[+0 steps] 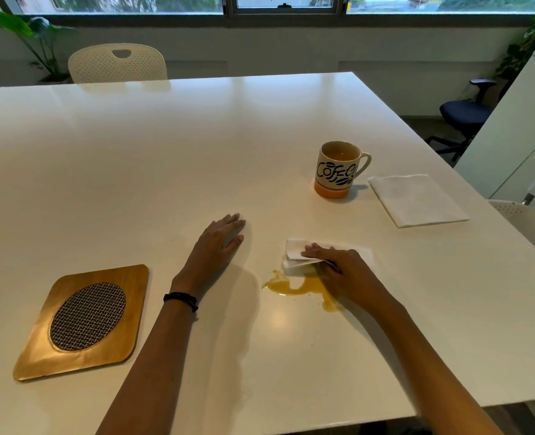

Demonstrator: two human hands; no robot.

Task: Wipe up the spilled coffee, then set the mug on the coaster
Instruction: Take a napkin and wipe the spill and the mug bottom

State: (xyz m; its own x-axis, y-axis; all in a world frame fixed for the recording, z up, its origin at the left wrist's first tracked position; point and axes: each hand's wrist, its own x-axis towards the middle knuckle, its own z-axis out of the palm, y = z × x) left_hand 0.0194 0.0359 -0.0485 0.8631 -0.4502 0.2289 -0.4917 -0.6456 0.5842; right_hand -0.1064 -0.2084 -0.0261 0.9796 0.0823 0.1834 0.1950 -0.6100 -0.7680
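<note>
Head view. Right hand (344,268) low on the white table (260,120), fingers reaching leftward over a crumpled white napkin (294,251). A fold of the napkin appears pinched between fingers and thumb; the rest of the paper lies flat under and beyond the fingertips.

Spilled coffee (300,287): amber puddle directly on the person's side of that grip, its far edge touching the napkin's lower edge, part of it running under the heel of the hand. Small droplets scattered nearer the person.

Mug (338,171): well beyond the grip, slightly to its right, upright on the table, liquid inside, handle pointing right. Apart from both hands.

Spare napkin (417,199): folded square, right of the mug, beyond and right of the grip.

Left hand (219,240): left of the grip, palm down flat on the table, fingers straight, holding nothing. Black wristband (181,300).

Coaster (84,321): wooden square with woven oval inlay, far left of the grip, nearer the person, nothing on it.
</note>
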